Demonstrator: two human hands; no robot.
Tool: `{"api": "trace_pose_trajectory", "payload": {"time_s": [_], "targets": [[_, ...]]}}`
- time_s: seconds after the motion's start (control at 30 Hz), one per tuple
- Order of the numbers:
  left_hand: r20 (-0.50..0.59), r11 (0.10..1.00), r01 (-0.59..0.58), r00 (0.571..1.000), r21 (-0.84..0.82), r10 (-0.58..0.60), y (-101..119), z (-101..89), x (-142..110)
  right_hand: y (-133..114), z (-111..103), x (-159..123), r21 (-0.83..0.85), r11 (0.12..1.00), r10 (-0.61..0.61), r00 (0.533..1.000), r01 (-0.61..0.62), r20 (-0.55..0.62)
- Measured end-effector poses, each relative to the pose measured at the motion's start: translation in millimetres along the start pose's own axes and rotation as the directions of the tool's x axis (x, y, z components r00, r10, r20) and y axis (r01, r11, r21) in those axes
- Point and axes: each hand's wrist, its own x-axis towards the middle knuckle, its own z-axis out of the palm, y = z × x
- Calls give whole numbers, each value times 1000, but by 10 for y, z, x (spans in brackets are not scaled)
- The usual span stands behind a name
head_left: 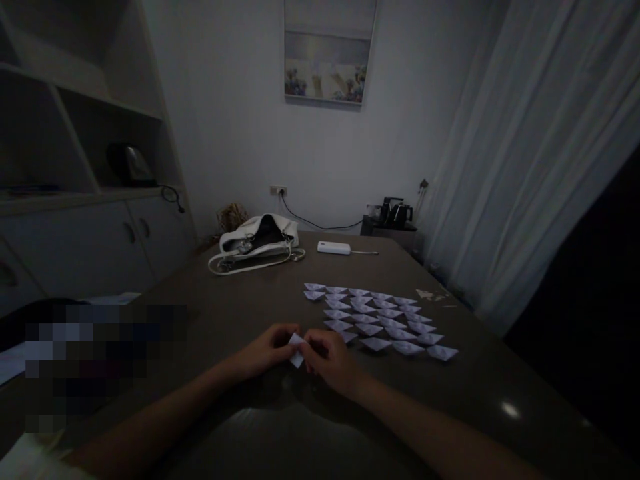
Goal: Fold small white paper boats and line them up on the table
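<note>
Between my two hands is a small piece of folded white paper, held up a little above the dark table. My left hand pinches its left side between thumb and fingers. On the other side, my right hand grips the paper with thumb and curled fingers. Just beyond and to the right of my hands stand several folded paper boats, set out in rows. The lower part of the folded paper shows; its upper right is partly covered by my right fingers.
A white handbag lies gaping at the table's far left, with a white power bank and its strap to the right. Paper scraps lie near the right edge of the table. Blurred items cover the left side.
</note>
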Motion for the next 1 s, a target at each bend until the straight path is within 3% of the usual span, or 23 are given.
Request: {"api": "trace_pose_trajectory", "payload": {"time_s": [0.27,0.47,0.8,1.0], "targets": [[65,999,-36,997,35,33,93,46,-19,8,0,6,-24,1000,5,1000,-5,-6],[-9,1000,-11,1000,6,11,74,37,-7,15,-3,16,18,1000,24,997,-23,-72],[78,996,-69,995,50,65,142,51,-18,12,12,17,13,1000,22,997,-21,-69],[123,994,-110,986,1,109,217,69,6,103,-5,36,113,993,60,988,-43,-145]]}}
